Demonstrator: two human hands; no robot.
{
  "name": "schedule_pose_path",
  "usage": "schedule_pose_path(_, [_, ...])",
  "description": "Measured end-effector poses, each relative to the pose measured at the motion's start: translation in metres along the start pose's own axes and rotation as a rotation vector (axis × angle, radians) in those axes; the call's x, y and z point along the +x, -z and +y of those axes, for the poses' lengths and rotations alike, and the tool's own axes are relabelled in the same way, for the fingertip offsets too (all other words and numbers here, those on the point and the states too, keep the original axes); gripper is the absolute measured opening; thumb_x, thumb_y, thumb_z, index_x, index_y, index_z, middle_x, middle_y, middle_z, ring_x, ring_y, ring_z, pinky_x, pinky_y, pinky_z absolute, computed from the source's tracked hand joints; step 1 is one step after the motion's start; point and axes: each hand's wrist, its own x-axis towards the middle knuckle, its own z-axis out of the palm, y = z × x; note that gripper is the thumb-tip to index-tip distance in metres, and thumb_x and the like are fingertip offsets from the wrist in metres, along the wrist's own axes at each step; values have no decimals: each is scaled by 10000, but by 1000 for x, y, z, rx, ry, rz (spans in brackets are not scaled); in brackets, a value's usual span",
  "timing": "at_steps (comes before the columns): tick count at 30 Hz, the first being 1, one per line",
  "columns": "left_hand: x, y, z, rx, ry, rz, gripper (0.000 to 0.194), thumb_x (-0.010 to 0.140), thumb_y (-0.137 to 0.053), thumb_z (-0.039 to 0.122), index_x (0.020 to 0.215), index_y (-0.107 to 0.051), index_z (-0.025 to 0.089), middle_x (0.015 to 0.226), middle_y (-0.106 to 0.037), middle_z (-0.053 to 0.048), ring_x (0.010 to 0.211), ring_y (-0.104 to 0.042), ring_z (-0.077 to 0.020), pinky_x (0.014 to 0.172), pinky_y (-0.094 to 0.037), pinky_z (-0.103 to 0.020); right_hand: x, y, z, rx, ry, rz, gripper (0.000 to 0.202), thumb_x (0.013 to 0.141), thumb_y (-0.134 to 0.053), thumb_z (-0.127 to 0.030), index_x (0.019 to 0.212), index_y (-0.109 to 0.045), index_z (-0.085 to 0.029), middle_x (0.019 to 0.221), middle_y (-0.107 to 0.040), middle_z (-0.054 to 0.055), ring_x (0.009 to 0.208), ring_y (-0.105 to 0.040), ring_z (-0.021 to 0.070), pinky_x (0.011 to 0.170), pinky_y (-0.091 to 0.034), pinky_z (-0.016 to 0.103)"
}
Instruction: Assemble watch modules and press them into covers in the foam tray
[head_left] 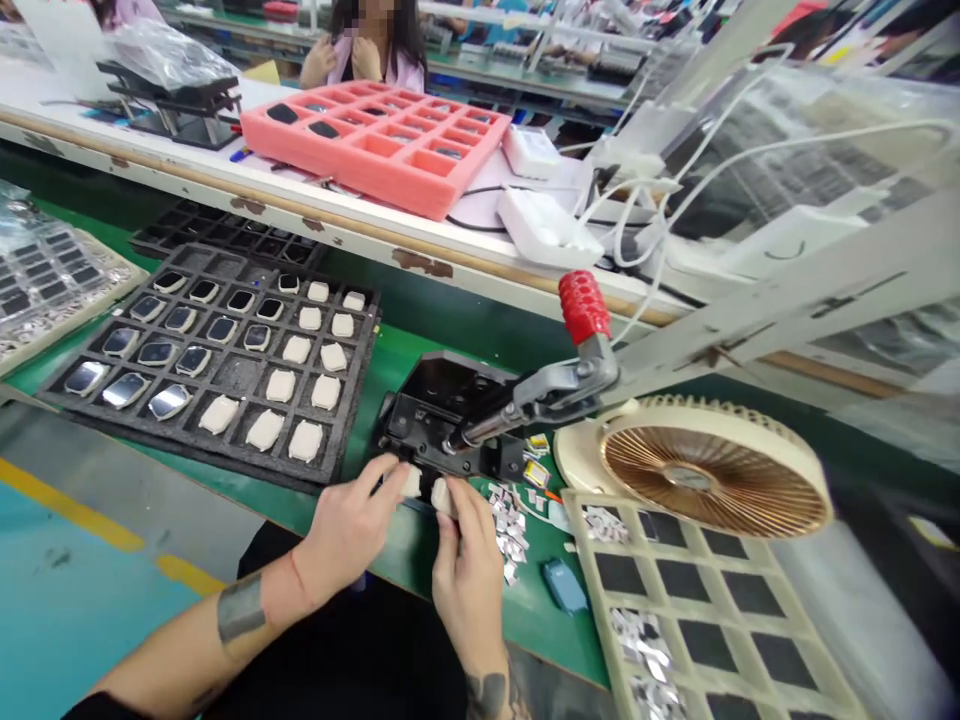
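Observation:
At the front of a black clamp fixture (442, 415) with a red-handled lever (583, 308), both hands are close together. My left hand (356, 520) has its fingertips on a small white piece (411, 482) at the fixture's front edge; whether it grips the piece is unclear. Between thumb and fingers, my right hand (466, 560) pinches another pale piece (441, 495). To the left lies a dark foam tray (349, 420) holding watch-like cases, some with dark glass faces and others plain white.
Silvery scraps (510, 530) and a blue object (564, 586) lie right of my hands. Beyond them are a cream fan (712, 465) and a compartment tray (600, 610). A shelf above bears a pink foam tray (435, 200). A person (367, 50) sits opposite.

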Motion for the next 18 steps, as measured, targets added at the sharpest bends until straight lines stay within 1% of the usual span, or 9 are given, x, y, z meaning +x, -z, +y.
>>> schedule_pose_path(2, [20, -5, 1, 103, 27, -140, 374, 1128, -528, 192, 1459, -688, 256, 1484, -706, -123, 899, -816, -214, 710, -637, -307, -14, 11, -3, 1, -24, 28, 456, 1128, -479, -205, 1571, -577, -253, 1510, -658, 141, 1411, -647, 281, 1147, -589, 491])
schedule_pose_path(4, [39, -8, 1, 137, 36, -259, 353, 1110, -543, 165, 1387, -741, 260, 1395, -745, -126, 866, -811, -229, 692, -617, -314, -22, 22, -5, -16, -38, 41, 457, 1125, -495, -206, 1571, -585, -260, 1512, -669, 137, 1415, -653, 283, 1140, -600, 495])
schedule_pose_path(8, [54, 1, 0, 99, 3, -341, 355, 1062, -573, 104, 1321, -780, 232, 1200, -789, -129, 885, -809, -259, 726, -603, -318, -27, 38, -6, -51, -40, 79, 471, 1116, -515, -186, 1577, -584, -255, 1490, -689, 147, 1399, -668, 291, 1131, -619, 523])
schedule_pose_path(10, [49, 11, 0, 7, 5, -335, 336, 1053, -645, 169, 1358, -765, 243, 1301, -766, -143, 908, -804, -259, 770, -609, -329, -26, 40, -9, -61, -3, 107, 488, 1104, -525, -160, 1581, -584, -249, 1471, -698, 156, 1383, -679, 299, 1108, -637, 534])
schedule_pose_path(11, [43, 16, 2, -117, 15, -333, 361, 1040, -700, 221, 1396, -746, 252, 1391, -736, -150, 905, -799, -249, 795, -615, -335, -24, 39, -12, -62, 33, 126, 507, 1093, -540, -142, 1586, -581, -250, 1458, -704, 160, 1368, -687, 305, 1090, -649, 538])
schedule_pose_path(13, [29, 24, 9, -521, 62, -336, 468, 994, -795, 308, 1451, -707, 256, 1473, -699, -145, 892, -787, -229, 823, -628, -336, -20, 33, -18, -50, 146, 151, 574, 1058, -587, -99, 1607, -566, -264, 1420, -718, 162, 1319, -712, 311, 1047, -672, 538])
schedule_pose_path(15, [14, 30, 17, -907, 159, -266, 408, 1007, -781, 349, 1393, -727, 230, 1322, -763, -117, 883, -772, -219, 820, -630, -322, -9, 28, -26, -24, 302, 115, 656, 1020, -639, -60, 1629, -548, -285, 1365, -738, 152, 1254, -740, 305, 997, -695, 521])
schedule_pose_path(16, [8, 34, 20, -1011, 216, -196, 324, 1029, -749, 350, 1322, -753, 210, 1206, -789, -103, 894, -765, -223, 820, -625, -317, -1, 27, -30, -14, 381, 78, 682, 1005, -673, -64, 1636, -543, -289, 1345, -743, 149, 1229, -749, 305, 976, -703, 515])
schedule_pose_path(18, [1, 46, 19, -1024, 299, -9, 223, 1072, -680, 339, 1210, -781, 195, 1061, -797, -87, 908, -751, -227, 817, -605, -313, 27, 33, -37, -9, 518, 97, 678, 986, -752, -145, 1627, -567, -266, 1322, -745, 155, 1187, -766, 319, 943, -706, 514])
